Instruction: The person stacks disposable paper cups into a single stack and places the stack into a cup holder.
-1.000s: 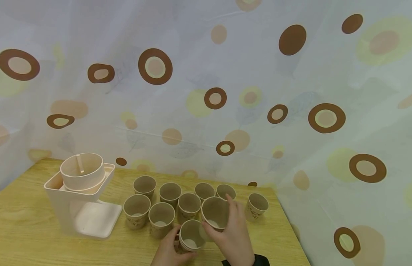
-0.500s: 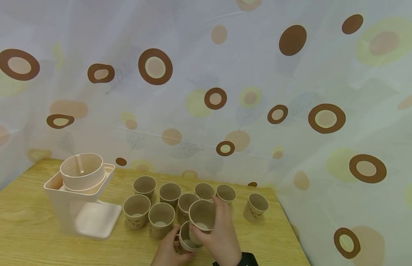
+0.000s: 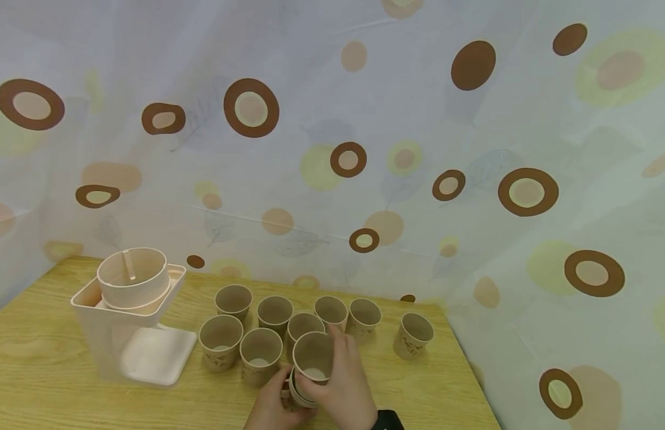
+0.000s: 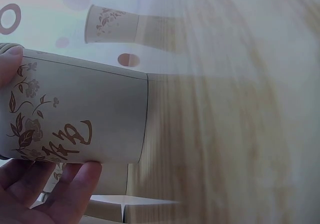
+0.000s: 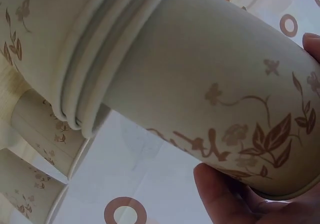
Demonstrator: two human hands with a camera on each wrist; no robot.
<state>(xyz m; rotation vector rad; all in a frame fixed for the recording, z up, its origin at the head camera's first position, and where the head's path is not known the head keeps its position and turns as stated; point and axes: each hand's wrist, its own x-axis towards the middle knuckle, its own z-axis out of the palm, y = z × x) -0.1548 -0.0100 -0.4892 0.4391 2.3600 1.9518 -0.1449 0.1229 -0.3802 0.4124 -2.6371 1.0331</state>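
Observation:
My left hand grips a small stack of floral-printed paper cups from the left side, fingers wrapped under it in the left wrist view. With my right hand I hold another paper cup by its side, thumb in front and fingers behind. Its lower end sits partly inside the stack's top, where several rims lie close together in the right wrist view. Brown flowers and lettering show on the held cup. Right behind the hands stand more cups, upright with mouths up.
Several upright paper cups stand in loose rows across the wooden table. One lone cup is off to the right. At the left is a cream stand with a round container on top and a flat base plate. A patterned curtain rises behind.
My right hand has brought its cup left and down, from beside the stack to partly inside its mouth. The left hand with the stack has stayed nearly still.

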